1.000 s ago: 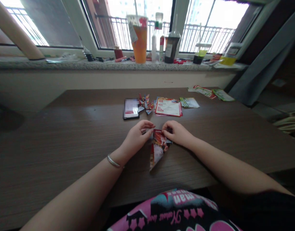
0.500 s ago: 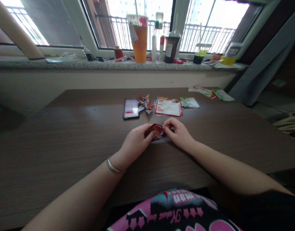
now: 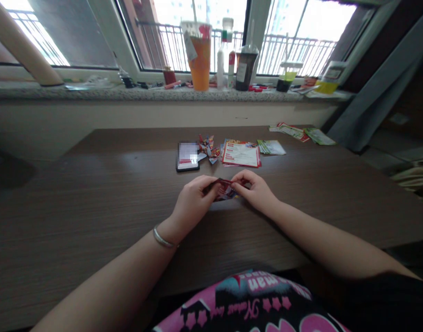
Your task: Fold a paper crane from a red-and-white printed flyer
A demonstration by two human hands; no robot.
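A small folded piece of dark red printed paper (image 3: 226,192) is held between my two hands, just above the table. My left hand (image 3: 193,197) pinches its left end between thumb and fingers. At the right end, the thumb and fingers of my right hand (image 3: 253,190) are closed on its upper edge. Parts of the paper are hidden behind my fingers. Beyond the hands lie several crumpled or folded colourful paper pieces (image 3: 209,148). A stack of printed sheets (image 3: 242,154) with red borders is to their right.
A phone-like device (image 3: 188,157) with a blurred screen lies on the dark wooden table (image 3: 94,198). Green-and-white papers (image 3: 272,147) and more leaflets (image 3: 320,136) are at the back right. Drink cups, including an orange one (image 3: 201,62), line the windowsill (image 3: 145,94).
The upper edge of the paper has tipped, so its dark red face shows less and more of the printed part below is visible. My hands have shifted slightly left.
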